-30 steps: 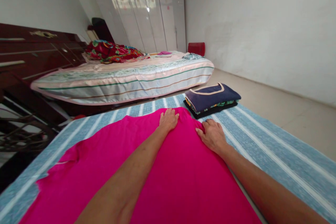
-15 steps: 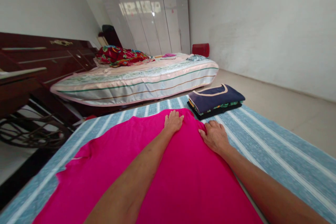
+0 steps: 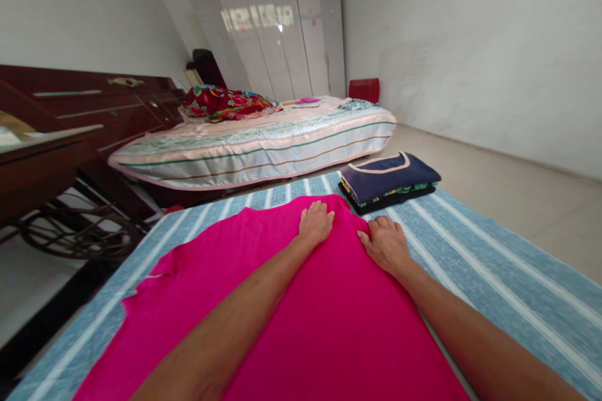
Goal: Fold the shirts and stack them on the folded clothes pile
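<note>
Resting flat and unclenched, your left hand [image 3: 316,223] is touching the pink garment [image 3: 338,319], which is reaching almost to the far edge of the striped sheet [image 3: 498,257]; I cannot tell if your right hand [image 3: 387,243] is pinching its side. Uneven pulling could wrinkle it. Beyond, a bed [image 3: 263,153] is standing before a wardrobe [image 3: 275,50].

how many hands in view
2: the left hand rests on the pink garment near its far edge; the right hand is at its right edge, by the folded clothes.
</note>
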The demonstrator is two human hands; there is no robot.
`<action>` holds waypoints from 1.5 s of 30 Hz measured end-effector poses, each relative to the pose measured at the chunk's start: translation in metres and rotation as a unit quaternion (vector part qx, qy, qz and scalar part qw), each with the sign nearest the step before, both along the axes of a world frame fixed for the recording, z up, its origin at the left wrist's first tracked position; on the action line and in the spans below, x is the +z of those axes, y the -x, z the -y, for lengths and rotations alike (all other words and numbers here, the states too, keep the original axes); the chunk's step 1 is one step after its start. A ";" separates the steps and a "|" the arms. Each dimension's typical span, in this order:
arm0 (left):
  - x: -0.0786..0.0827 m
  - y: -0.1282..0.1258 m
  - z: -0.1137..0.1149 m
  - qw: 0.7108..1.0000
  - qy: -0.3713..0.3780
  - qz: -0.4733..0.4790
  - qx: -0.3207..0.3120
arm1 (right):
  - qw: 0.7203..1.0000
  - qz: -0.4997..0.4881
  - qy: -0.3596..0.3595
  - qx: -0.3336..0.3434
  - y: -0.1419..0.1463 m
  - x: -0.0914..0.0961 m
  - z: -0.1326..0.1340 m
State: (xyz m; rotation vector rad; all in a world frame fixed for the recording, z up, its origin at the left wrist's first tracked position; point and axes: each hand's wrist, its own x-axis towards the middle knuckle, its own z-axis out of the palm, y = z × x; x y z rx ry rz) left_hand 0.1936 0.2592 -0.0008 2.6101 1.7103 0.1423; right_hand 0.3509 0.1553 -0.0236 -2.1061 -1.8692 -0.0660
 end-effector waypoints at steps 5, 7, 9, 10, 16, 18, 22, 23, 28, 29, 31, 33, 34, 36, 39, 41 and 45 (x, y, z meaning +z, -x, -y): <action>-0.008 0.029 0.025 1.000 0.009 -0.014 0.010 | 1.000 0.004 0.012 0.000 0.000 0.000 0.001; -0.010 0.050 0.030 0.999 0.005 -0.023 0.024 | 1.000 0.007 0.013 0.001 0.000 -0.001 0.002; -0.008 0.075 0.030 0.998 -0.008 -0.031 0.052 | 1.000 0.014 0.010 0.003 0.001 -0.002 0.002; -0.006 0.088 0.027 0.997 -0.015 -0.035 0.069 | 1.000 0.018 0.008 0.004 0.001 -0.002 0.002; 0.000 0.159 -0.006 0.985 -0.041 -0.054 0.158 | 1.000 0.030 0.002 0.009 0.000 -0.008 0.003; -0.003 0.173 -0.016 0.983 -0.030 -0.058 0.174 | 0.999 0.033 0.003 0.008 -0.001 -0.011 0.002; -0.010 0.186 -0.027 0.981 0.001 -0.058 0.184 | 0.999 0.043 0.002 0.011 -0.003 -0.014 0.001; -0.011 0.187 -0.028 0.981 0.007 -0.057 0.186 | 0.999 0.045 0.001 0.012 -0.003 -0.015 0.001; -0.005 0.185 -0.032 0.980 0.000 -0.056 0.190 | 0.999 0.051 -0.001 0.012 -0.004 -0.015 0.001; -0.004 0.184 -0.034 0.981 -0.006 -0.057 0.186 | 0.999 0.052 -0.002 0.012 -0.004 -0.015 0.001; -0.002 0.182 -0.039 0.983 -0.009 -0.057 0.176 | 0.999 0.052 -0.003 0.013 -0.003 -0.014 0.002; -0.001 0.180 -0.043 0.983 -0.006 -0.056 0.175 | 0.999 0.054 -0.003 0.010 -0.003 -0.013 0.002; -0.001 0.179 -0.045 0.983 -0.008 -0.055 0.177 | 0.998 0.055 -0.003 0.009 -0.003 -0.012 0.002; -0.001 0.178 -0.049 0.982 -0.023 -0.050 0.182 | 0.998 0.057 -0.004 0.007 -0.002 -0.012 0.002; -0.003 0.179 -0.052 0.981 -0.047 -0.040 0.185 | 0.998 0.058 -0.001 0.009 -0.003 -0.012 0.002; -0.005 0.180 -0.054 0.981 -0.046 -0.038 0.184 | 0.998 0.059 0.001 0.009 -0.003 -0.013 0.002; -0.010 0.185 -0.056 0.983 -0.039 -0.032 0.175 | 0.998 0.062 0.005 0.008 -0.003 -0.013 0.002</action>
